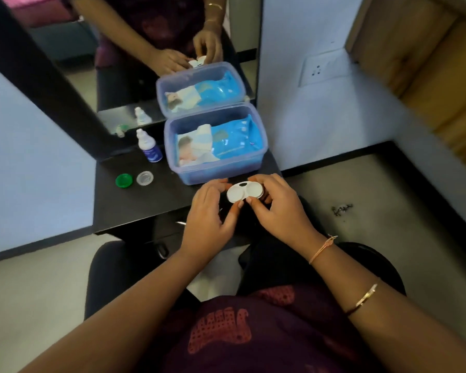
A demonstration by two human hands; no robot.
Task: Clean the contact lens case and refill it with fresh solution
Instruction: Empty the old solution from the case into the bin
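I hold a white contact lens case (244,192) with both hands above the front right of the black table (135,200). My left hand (210,214) pinches its left end and my right hand (276,208) pinches its right end. The case has no caps on it. A green cap (123,180) and a clear cap (144,178) lie side by side on the table to the left. A small solution bottle (149,146) with a blue label stands behind them, near the mirror.
An open blue plastic tub (218,170) holding a pack of wipes (221,142) stands just behind my hands. A black-framed mirror (51,84) leans against the wall behind the table. A wall socket (319,70) is at the right. Grey floor lies on both sides.
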